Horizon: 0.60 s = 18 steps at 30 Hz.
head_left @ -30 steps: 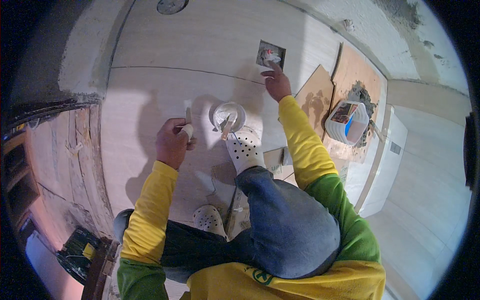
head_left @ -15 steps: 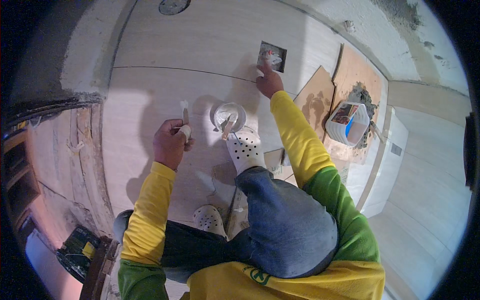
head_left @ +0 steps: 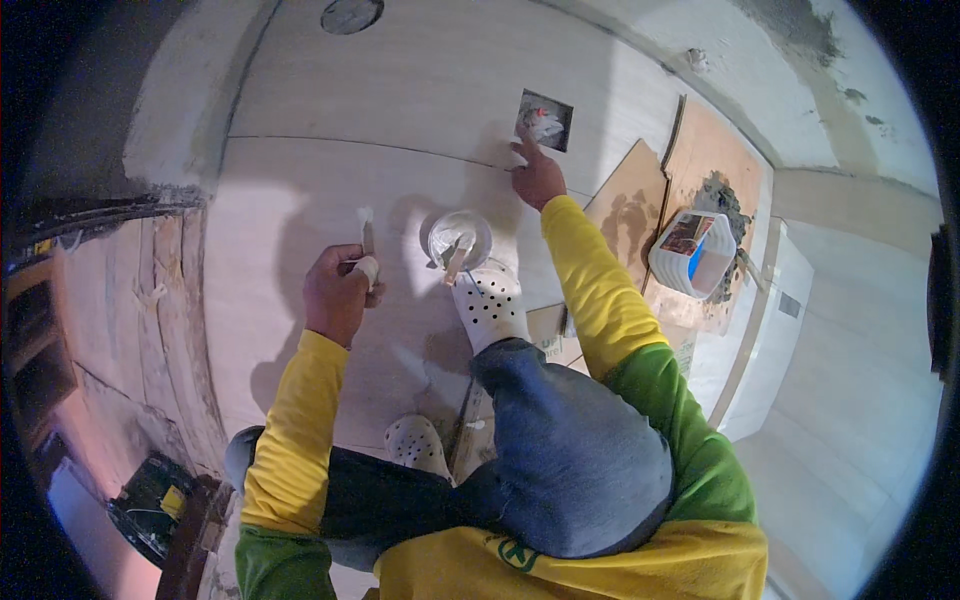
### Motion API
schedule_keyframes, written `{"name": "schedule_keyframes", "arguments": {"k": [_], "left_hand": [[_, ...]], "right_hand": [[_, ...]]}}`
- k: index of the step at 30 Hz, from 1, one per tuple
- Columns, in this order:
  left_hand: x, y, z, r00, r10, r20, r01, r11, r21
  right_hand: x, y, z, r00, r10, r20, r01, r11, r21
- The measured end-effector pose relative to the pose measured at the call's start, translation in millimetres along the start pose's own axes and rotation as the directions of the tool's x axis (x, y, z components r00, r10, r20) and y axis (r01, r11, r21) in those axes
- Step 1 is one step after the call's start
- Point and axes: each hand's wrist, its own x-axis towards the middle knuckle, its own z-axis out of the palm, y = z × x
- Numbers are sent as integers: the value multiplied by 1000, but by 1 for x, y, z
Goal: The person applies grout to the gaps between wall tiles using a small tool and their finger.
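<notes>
My left hand (head_left: 333,296) grips a thin spatula (head_left: 367,233) with white paste at its tip; something white covers the thumb area. My right hand (head_left: 535,174) has its fingers apart, the index fingertip at the lower-left edge of a square cutout (head_left: 550,122) holding grey material and a small red piece. Between my hands, a round clear cup (head_left: 478,240) holds white paste and a wooden-handled tool (head_left: 455,263), just beyond my white perforated clog (head_left: 490,310).
At the right, a white plastic tub (head_left: 685,265) sits on plywood (head_left: 705,135) smeared with grey mortar, beside a brown board (head_left: 620,195). Pale tiles (head_left: 400,80) surround a round opening (head_left: 350,15). Rough woodwork (head_left: 170,330) and a black object (head_left: 150,510) are at the left.
My right hand has shifted left, from over the cutout's lower middle to its lower-left edge. My left hand and spatula have moved slightly left. The view has tilted a little.
</notes>
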Motion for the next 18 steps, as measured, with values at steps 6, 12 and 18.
{"name": "schedule_keyframes", "arguments": {"k": [6,12,18], "left_hand": [[0,-4,-4,1000,5,2,-5,1000,9],[2,-3,1,1000,9,11,-10,1000,25],[2,-2,3,1000,12,27,-12,1000,-6]], "right_hand": [[-8,-18,4,994,65,88,-61,997,-46],[-8,-10,-5,994,-5,105,7,1000,-18],[-24,-14,-6,999,-22,27,17,985,171]]}}
